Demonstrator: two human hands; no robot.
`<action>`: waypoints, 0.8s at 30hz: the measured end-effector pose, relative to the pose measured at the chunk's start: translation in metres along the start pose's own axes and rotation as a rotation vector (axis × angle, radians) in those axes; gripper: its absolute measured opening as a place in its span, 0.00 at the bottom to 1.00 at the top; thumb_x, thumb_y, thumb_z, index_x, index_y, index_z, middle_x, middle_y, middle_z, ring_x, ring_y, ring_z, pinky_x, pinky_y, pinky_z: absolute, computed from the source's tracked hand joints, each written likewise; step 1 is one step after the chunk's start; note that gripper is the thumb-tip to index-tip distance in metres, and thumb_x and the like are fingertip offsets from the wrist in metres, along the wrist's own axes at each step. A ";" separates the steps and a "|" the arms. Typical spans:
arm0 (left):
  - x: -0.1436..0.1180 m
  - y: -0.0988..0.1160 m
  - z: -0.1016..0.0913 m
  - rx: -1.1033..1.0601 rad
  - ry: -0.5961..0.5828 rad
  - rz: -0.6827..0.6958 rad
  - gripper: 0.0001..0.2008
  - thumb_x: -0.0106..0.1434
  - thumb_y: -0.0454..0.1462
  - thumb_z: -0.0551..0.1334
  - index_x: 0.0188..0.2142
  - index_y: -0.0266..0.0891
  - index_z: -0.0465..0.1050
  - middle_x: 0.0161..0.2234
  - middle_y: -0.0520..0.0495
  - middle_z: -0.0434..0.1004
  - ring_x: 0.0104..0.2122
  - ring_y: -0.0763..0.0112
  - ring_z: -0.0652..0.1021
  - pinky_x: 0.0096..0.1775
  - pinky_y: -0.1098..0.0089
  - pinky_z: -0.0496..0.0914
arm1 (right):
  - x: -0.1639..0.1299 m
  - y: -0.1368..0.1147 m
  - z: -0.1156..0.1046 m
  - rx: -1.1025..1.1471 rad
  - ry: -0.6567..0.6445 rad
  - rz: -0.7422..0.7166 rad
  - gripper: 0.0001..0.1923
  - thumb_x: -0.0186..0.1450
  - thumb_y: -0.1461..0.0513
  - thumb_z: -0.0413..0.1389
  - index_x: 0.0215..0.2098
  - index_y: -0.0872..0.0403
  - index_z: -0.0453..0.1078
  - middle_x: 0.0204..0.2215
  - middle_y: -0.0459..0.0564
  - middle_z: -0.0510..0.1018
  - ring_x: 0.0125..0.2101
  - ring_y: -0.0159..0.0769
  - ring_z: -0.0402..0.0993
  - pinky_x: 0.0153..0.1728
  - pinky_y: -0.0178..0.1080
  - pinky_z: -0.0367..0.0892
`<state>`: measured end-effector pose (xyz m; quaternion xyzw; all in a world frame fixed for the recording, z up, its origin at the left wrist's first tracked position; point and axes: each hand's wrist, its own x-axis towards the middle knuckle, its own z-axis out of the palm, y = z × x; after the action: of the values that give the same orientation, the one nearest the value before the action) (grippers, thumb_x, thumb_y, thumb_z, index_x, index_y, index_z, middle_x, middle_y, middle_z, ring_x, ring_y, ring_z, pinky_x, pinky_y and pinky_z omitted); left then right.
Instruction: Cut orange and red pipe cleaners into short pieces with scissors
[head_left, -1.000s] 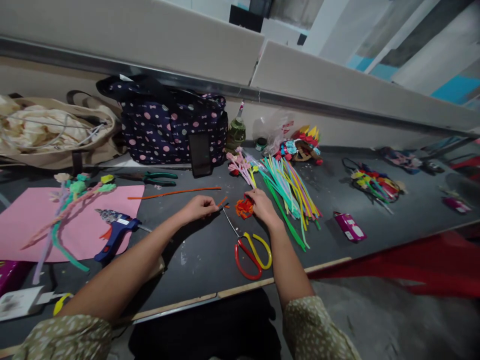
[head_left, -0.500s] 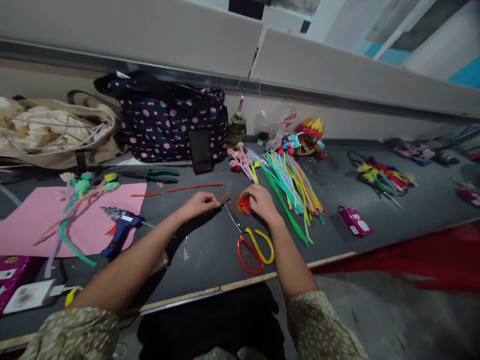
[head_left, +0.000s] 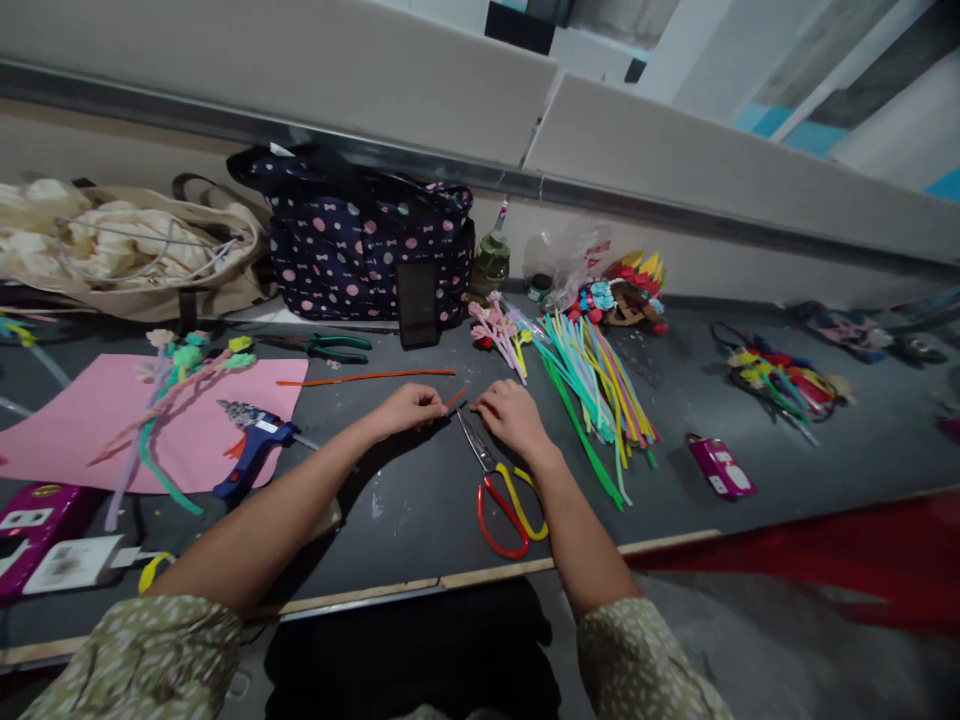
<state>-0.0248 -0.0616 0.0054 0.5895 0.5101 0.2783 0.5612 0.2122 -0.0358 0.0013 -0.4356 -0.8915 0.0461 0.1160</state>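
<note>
Pinching a short orange pipe-cleaner piece [head_left: 454,398] in my left hand [head_left: 409,408], just above the scissors [head_left: 495,478], so it stays put. My right hand [head_left: 512,417] curls beside it, covering something; can't tell what it's gripping. Spare pipe cleaners [head_left: 596,385] lie right of the scissors.

Dark grey worktable [head_left: 420,510], centre frame: left hand [head_left: 409,408] pinching a short orange pipe-cleaner piece [head_left: 454,398]; right hand [head_left: 512,417] just beside it, fingers curled down on the table. Red-and-yellow-handled scissors [head_left: 501,487] lying below the hands. Long orange pipe cleaner [head_left: 365,377] above the left hand. Bundle of multicoloured pipe cleaners [head_left: 596,385] to the right. Blue glue gun [head_left: 251,456] on pink paper sheet [head_left: 90,430], left. Navy polka-dot bag [head_left: 360,250], upper centre.
</note>
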 end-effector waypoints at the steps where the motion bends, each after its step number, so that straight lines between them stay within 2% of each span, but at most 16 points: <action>1: 0.000 -0.001 0.000 0.000 -0.003 0.003 0.18 0.52 0.50 0.65 0.24 0.37 0.67 0.18 0.55 0.65 0.18 0.77 0.66 0.22 0.75 0.61 | -0.003 0.006 -0.004 0.029 0.010 0.026 0.13 0.70 0.60 0.49 0.41 0.52 0.76 0.39 0.53 0.76 0.43 0.42 0.66 0.45 0.41 0.59; 4: 0.000 -0.001 -0.002 0.002 -0.007 0.012 0.18 0.53 0.50 0.66 0.24 0.37 0.66 0.18 0.54 0.66 0.18 0.77 0.66 0.22 0.75 0.60 | -0.011 0.026 -0.013 0.143 0.034 0.088 0.14 0.69 0.65 0.48 0.42 0.53 0.77 0.39 0.52 0.78 0.43 0.41 0.69 0.46 0.40 0.62; 8: 0.000 0.000 -0.002 0.014 -0.009 -0.002 0.17 0.53 0.49 0.66 0.24 0.37 0.68 0.19 0.53 0.68 0.19 0.77 0.66 0.22 0.76 0.60 | -0.011 0.039 -0.011 0.202 0.128 0.153 0.28 0.60 0.76 0.43 0.51 0.53 0.74 0.48 0.53 0.76 0.50 0.40 0.68 0.52 0.41 0.62; 10: 0.001 0.000 -0.002 0.005 -0.012 -0.013 0.17 0.52 0.48 0.67 0.24 0.36 0.69 0.19 0.53 0.68 0.19 0.77 0.66 0.22 0.76 0.61 | -0.008 0.038 -0.006 0.195 0.109 0.127 0.31 0.57 0.76 0.44 0.52 0.54 0.74 0.52 0.54 0.74 0.53 0.40 0.66 0.54 0.41 0.61; 12: 0.003 -0.001 -0.002 -0.013 -0.013 -0.020 0.16 0.51 0.47 0.68 0.24 0.36 0.70 0.19 0.53 0.67 0.19 0.77 0.66 0.22 0.76 0.61 | -0.007 0.036 -0.004 0.187 0.033 0.099 0.29 0.57 0.76 0.45 0.50 0.54 0.75 0.51 0.54 0.75 0.52 0.39 0.67 0.53 0.40 0.62; 14: 0.005 -0.003 -0.002 -0.026 -0.017 -0.012 0.14 0.52 0.45 0.68 0.25 0.36 0.71 0.19 0.53 0.67 0.18 0.77 0.66 0.22 0.75 0.61 | -0.008 0.037 -0.006 0.170 -0.012 0.151 0.26 0.57 0.75 0.45 0.46 0.53 0.76 0.45 0.53 0.78 0.47 0.39 0.71 0.50 0.38 0.64; 16: 0.007 -0.006 -0.003 -0.028 -0.022 0.006 0.13 0.52 0.45 0.67 0.25 0.36 0.71 0.19 0.53 0.68 0.19 0.77 0.67 0.22 0.75 0.62 | -0.011 0.042 -0.010 0.134 0.035 0.270 0.25 0.58 0.75 0.44 0.42 0.54 0.77 0.40 0.52 0.79 0.42 0.38 0.73 0.46 0.37 0.65; 19: 0.007 -0.008 -0.004 -0.020 -0.033 0.011 0.13 0.52 0.44 0.67 0.25 0.36 0.72 0.20 0.52 0.68 0.19 0.76 0.67 0.23 0.74 0.63 | -0.015 0.051 -0.014 0.087 0.123 0.370 0.25 0.58 0.74 0.43 0.45 0.56 0.76 0.39 0.55 0.78 0.41 0.39 0.73 0.44 0.37 0.66; 22: 0.007 -0.009 -0.005 -0.023 -0.037 0.014 0.13 0.53 0.45 0.67 0.26 0.36 0.72 0.20 0.52 0.68 0.20 0.76 0.68 0.23 0.74 0.63 | -0.015 0.054 -0.012 0.108 0.077 0.362 0.25 0.58 0.74 0.44 0.46 0.56 0.76 0.42 0.55 0.79 0.42 0.38 0.73 0.46 0.36 0.65; 24: 0.007 -0.009 -0.005 -0.023 -0.045 0.026 0.14 0.53 0.45 0.67 0.26 0.36 0.72 0.20 0.52 0.68 0.20 0.76 0.68 0.23 0.74 0.63 | -0.014 0.054 -0.009 0.140 0.039 0.384 0.23 0.59 0.73 0.45 0.44 0.55 0.76 0.39 0.52 0.80 0.41 0.37 0.75 0.44 0.36 0.66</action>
<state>-0.0298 -0.0550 -0.0034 0.5955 0.4867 0.2780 0.5755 0.2642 -0.0134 -0.0019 -0.5893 -0.7841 0.1210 0.1523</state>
